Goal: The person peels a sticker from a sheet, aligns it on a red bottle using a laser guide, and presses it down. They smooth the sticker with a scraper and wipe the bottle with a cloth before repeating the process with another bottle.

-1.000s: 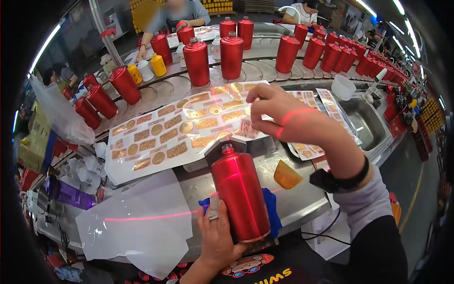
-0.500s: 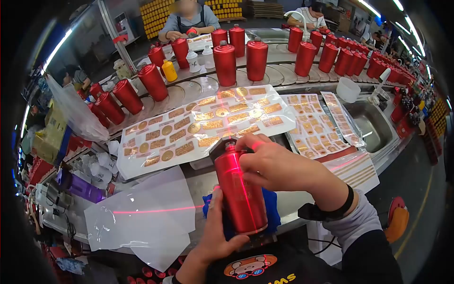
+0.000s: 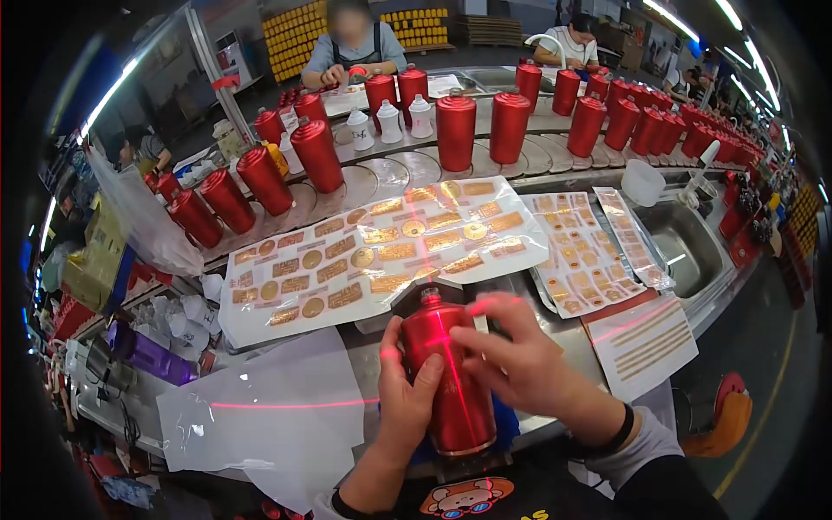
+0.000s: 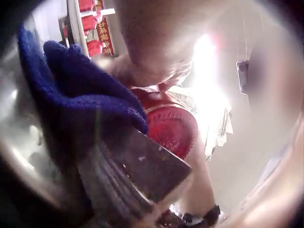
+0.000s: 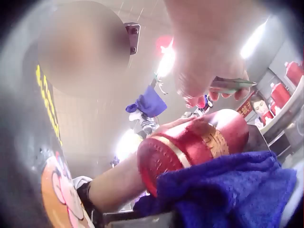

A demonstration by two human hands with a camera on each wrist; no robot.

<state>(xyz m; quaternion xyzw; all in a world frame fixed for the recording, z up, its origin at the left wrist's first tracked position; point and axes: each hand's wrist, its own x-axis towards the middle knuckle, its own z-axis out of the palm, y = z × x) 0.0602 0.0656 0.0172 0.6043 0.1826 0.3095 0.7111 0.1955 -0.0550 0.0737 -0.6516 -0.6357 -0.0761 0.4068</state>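
A red bottle point(image 3: 464, 407) leans back in front of me, its neck pointing away, with red laser lines crossing its body. My left hand point(image 3: 406, 394) grips its left side, the thumb laid across the front. Close to the bottle's right shoulder, my right hand point(image 3: 529, 364) has bent fingers. In the right wrist view those fingers hold a slim pointed metal tool point(image 5: 232, 85) above the bottle. A gold label point(image 5: 217, 143) shows on the bottle's side. Blue cloth point(image 5: 228, 185) lies under the bottle, and the left wrist view shows its round base point(image 4: 173, 130).
Beyond the bottle lies a white sheet point(image 3: 243, 325) of gold labels, with a smaller label sheet point(image 3: 563, 251) to its right. A curved conveyor point(image 3: 373, 182) carries several red bottles. A sink point(image 3: 689, 238) stands at right; a translucent sheet point(image 3: 286, 433) covers the near left.
My right hand has come down from over the label sheet, where it held a small label, to the bottle's right side. My left hand has shifted up the bottle. Conveyor bottles have moved right.
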